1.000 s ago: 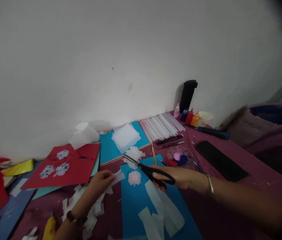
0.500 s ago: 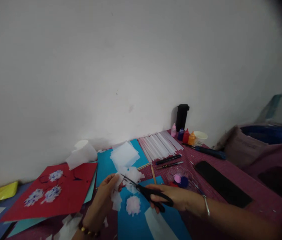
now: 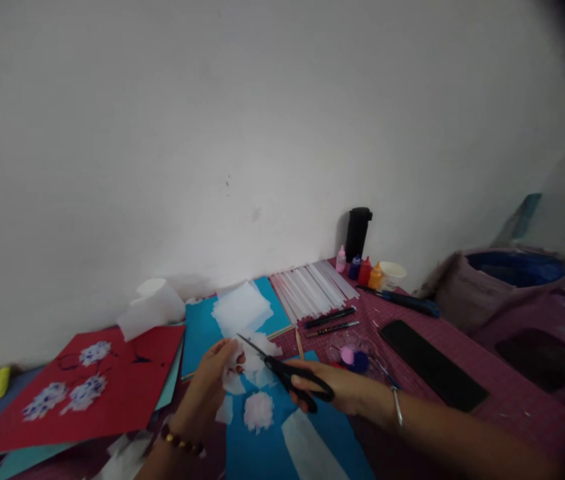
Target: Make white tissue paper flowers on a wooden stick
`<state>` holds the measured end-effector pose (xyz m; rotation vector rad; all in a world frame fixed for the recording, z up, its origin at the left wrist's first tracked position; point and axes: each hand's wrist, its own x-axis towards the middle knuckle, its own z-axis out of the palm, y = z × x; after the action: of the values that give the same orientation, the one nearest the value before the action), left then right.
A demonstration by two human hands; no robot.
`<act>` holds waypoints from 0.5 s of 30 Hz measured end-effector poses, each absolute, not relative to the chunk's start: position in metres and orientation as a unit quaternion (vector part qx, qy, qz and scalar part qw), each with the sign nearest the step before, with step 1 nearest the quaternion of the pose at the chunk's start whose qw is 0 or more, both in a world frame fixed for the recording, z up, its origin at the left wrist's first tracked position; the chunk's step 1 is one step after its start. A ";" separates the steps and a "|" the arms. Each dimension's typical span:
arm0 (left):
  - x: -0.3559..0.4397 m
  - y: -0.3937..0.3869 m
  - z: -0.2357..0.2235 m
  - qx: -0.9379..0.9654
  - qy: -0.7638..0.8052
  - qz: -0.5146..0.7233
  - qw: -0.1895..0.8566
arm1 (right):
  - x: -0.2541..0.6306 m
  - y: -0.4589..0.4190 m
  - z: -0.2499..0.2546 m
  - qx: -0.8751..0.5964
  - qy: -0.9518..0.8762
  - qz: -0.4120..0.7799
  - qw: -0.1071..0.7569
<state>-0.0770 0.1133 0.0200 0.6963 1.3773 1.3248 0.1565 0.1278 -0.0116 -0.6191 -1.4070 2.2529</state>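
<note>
My left hand (image 3: 209, 387) pinches a small piece of white tissue paper (image 3: 235, 380) above a blue sheet (image 3: 267, 440). My right hand (image 3: 342, 390) grips black-handled scissors (image 3: 282, 373), whose blades point left at the tissue. A pale pink tissue pompom (image 3: 258, 410) lies on the blue sheet just below the scissors. White paper strips (image 3: 307, 453) lie on the same sheet nearer to me.
A red card with blue-white flowers (image 3: 82, 393) lies at left. A tissue roll (image 3: 151, 308), white tissue squares (image 3: 239, 308), white sticks (image 3: 312, 287), pens (image 3: 335, 320), paint bottles (image 3: 359, 270), a black flask (image 3: 357, 233), a palette (image 3: 352, 357) and a phone (image 3: 432, 363) sit on the maroon mat.
My left hand lifted the tissue piece from the scraps at lower left up to the scissor blades. The right hand with the scissors shifted slightly left. The view tilted up.
</note>
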 end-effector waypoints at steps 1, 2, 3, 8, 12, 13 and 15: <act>-0.078 0.115 0.021 0.271 0.564 0.571 0.532 | 0.156 0.128 -0.014 -0.224 -0.466 0.831 0.207; -0.079 0.116 0.023 0.246 0.547 0.591 0.540 | 0.154 0.129 -0.017 -0.225 -0.425 0.853 0.204; -0.079 0.117 0.024 0.223 0.528 0.608 0.549 | 0.153 0.130 -0.019 -0.226 -0.388 0.872 0.194; -0.074 0.118 0.025 0.194 0.496 0.618 0.578 | 0.144 0.132 -0.014 -0.212 -0.338 0.903 0.160; -0.069 0.119 0.022 0.212 0.500 0.604 0.584 | 0.144 0.134 -0.012 -0.223 -0.345 0.895 0.174; -0.068 0.119 0.022 0.214 0.503 0.609 0.575 | 0.146 0.133 -0.013 -0.224 -0.350 0.892 0.178; -0.069 0.119 0.023 0.217 0.508 0.626 0.551 | 0.151 0.130 -0.016 -0.226 -0.367 0.881 0.194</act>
<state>-0.0687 0.1190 0.0226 0.5133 1.2024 1.4802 0.1513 0.1300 -0.0163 -0.6336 -1.0285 2.4712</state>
